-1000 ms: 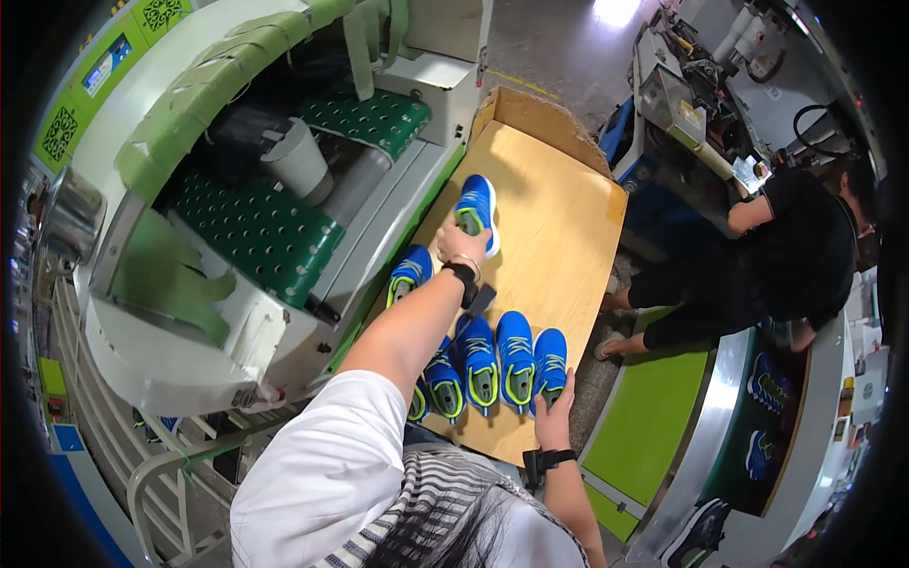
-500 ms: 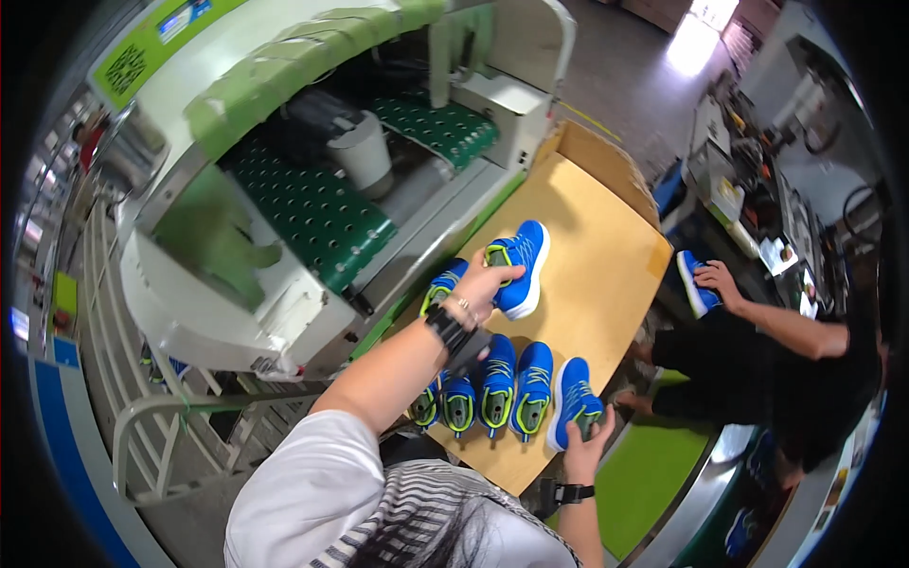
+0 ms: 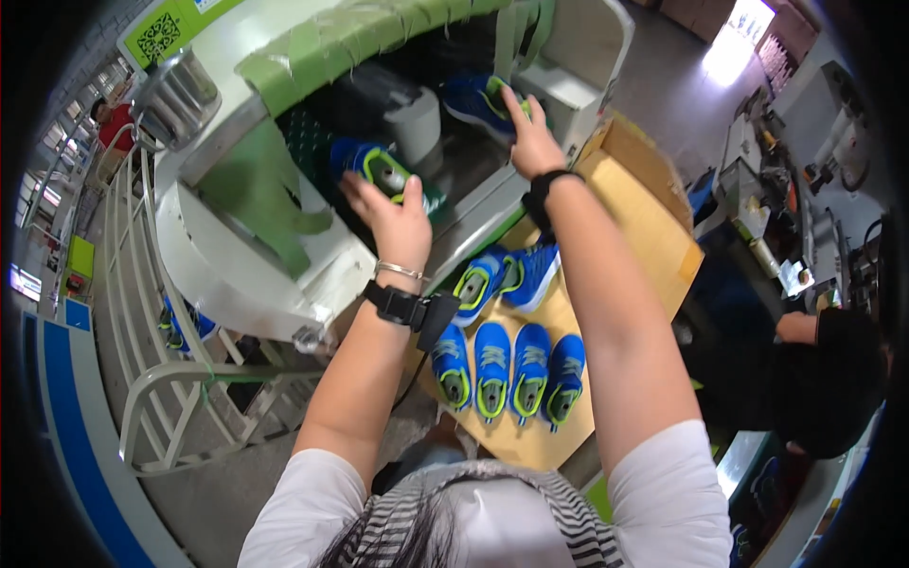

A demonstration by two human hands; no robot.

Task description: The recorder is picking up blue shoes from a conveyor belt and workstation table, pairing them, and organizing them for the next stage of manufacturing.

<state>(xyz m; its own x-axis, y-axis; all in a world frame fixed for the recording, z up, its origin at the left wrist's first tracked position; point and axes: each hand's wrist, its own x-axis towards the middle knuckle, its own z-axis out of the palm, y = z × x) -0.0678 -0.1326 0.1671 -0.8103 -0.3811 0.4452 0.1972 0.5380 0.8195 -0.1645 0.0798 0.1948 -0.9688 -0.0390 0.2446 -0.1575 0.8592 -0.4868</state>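
Both arms reach forward into the opening of a white and green machine [image 3: 222, 265]. My left hand [image 3: 393, 225] is at the heel of a blue sneaker [image 3: 352, 156] with a lime collar, thumb on one side and blurred fingers on the other. Farther right, my right hand [image 3: 535, 144] has its fingers around the heel of another blue sneaker [image 3: 466, 102]. Both toes point into the machine, over its green perforated belt [image 3: 305, 142]. Below, several matching sneakers [image 3: 491, 364] stand in a row on a tan board [image 3: 630, 251], with two more [image 3: 478, 282] behind them.
A light grey cylinder [image 3: 414, 128] stands inside the opening between the two sneakers. A metal pot [image 3: 178, 99] sits at the machine's left, above a white rail rack [image 3: 142, 312]. Another person in black [image 3: 824, 379] is at the right, near a cluttered bench [image 3: 748, 204].
My hands have moved forward and left from above the board into the machine's opening, each with a sneaker. The view has shifted, and the other person's hand and sneaker no longer show.
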